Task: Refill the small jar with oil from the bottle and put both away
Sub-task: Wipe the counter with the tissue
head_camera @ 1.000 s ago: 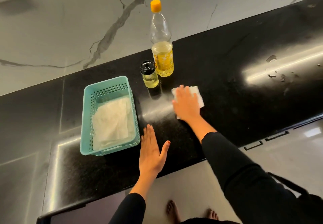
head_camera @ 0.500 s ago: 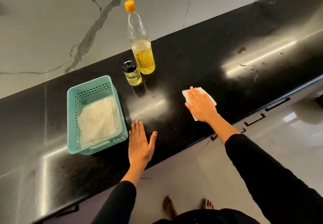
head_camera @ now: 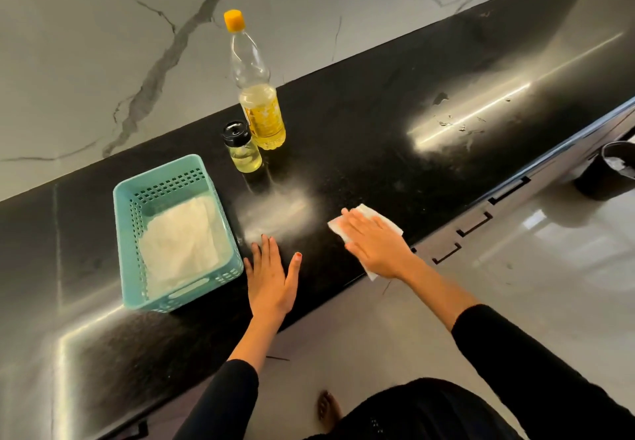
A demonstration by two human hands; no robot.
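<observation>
A clear plastic oil bottle [head_camera: 258, 96] with an orange cap stands upright near the back of the black counter [head_camera: 395, 137], about half full of yellow oil. Just in front and left of it stands the small glass jar [head_camera: 243, 149], black lid on, oil inside. My right hand [head_camera: 372, 243] lies flat with straight fingers on a white paper tissue [head_camera: 391, 224] near the counter's front edge, well right of the jar. My left hand [head_camera: 271, 276] rests flat on the counter, fingers spread, holding nothing, beside the basket.
A teal perforated plastic basket [head_camera: 127, 243] with a white cloth inside sits left of my left hand. A marble wall rises behind the counter. Drawer handles [head_camera: 477, 224] run below the front edge. A dark bucket [head_camera: 610, 171] stands on the floor at far right.
My right hand has slid the tissue across the counter, from just in front of the bottle to the right and toward the front edge. My left hand has stayed flat in place.
</observation>
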